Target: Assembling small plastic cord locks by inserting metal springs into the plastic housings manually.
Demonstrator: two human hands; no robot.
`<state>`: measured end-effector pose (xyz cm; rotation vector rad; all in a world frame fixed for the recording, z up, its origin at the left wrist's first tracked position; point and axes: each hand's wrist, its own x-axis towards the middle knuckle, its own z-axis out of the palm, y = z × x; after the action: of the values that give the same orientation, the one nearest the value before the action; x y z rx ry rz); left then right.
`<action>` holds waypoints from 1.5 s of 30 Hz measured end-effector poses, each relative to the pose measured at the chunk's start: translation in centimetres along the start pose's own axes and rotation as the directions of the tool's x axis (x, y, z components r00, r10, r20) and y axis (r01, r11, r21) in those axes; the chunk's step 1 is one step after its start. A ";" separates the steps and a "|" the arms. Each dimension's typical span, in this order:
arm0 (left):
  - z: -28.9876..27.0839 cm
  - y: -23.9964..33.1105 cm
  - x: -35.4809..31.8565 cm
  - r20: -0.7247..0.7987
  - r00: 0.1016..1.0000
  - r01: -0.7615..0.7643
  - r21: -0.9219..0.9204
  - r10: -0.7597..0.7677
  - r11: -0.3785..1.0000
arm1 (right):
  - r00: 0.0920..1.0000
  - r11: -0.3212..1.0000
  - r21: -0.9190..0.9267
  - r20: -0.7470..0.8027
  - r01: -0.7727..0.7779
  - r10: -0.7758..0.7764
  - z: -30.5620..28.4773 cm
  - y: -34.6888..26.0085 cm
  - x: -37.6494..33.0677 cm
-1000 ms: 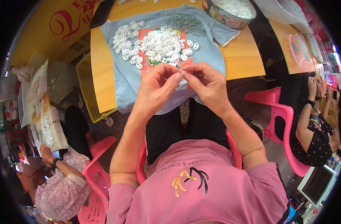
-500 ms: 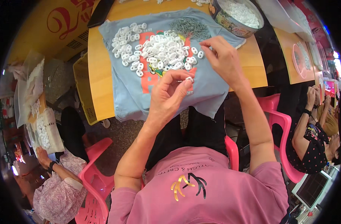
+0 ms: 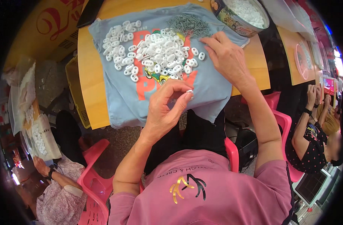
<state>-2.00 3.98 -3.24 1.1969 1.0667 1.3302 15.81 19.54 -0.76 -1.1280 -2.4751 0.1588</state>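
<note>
A small white plastic oval piece [image 3: 189,91] is pinched between the thumb and index finger of my left hand [image 3: 165,108], held above the front of the blue cloth. My right hand [image 3: 229,58] reaches to the near right edge of a heap of grey screws [image 3: 189,25]. Its index finger and thumb are slightly apart, and nothing shows between them. Left of it lies a large pile of white two-hole oval pieces [image 3: 164,52], with a looser group of the same pieces [image 3: 117,45] farther left.
A blue printed T-shirt [image 3: 119,101] covers much of the wooden table [image 3: 89,90]. A round tin [image 3: 240,28] of white pieces stands at the far right. Pink plastic chairs [image 3: 98,161] and other people sit on both sides; one person's hand [image 3: 41,167] is at a left-hand table.
My right hand has shifted slightly onto the edge of the screw heap. My left hand still pinches the white piece, a little lower. The whole view has tilted slightly.
</note>
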 end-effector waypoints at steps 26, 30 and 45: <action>-0.3 -0.8 0.1 -0.025 0.996 -0.085 -0.016 0.085 0.996 | 0.990 1.000 -0.004 0.143 0.010 -0.010 -0.9 0.8 2.5; -0.5 -0.8 0.2 -0.006 0.994 -0.108 0.013 0.108 0.994 | 0.985 0.998 -0.028 0.167 0.049 -0.044 -1.3 0.7 3.1; -0.4 -0.8 0.1 -0.011 0.995 -0.103 0.009 0.103 0.995 | 0.940 0.975 0.077 0.260 0.209 -0.222 -1.1 0.4 3.1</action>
<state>-2.33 4.21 -4.06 1.2661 1.0316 1.4142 14.76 22.10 1.16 -0.8534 -2.7964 0.3241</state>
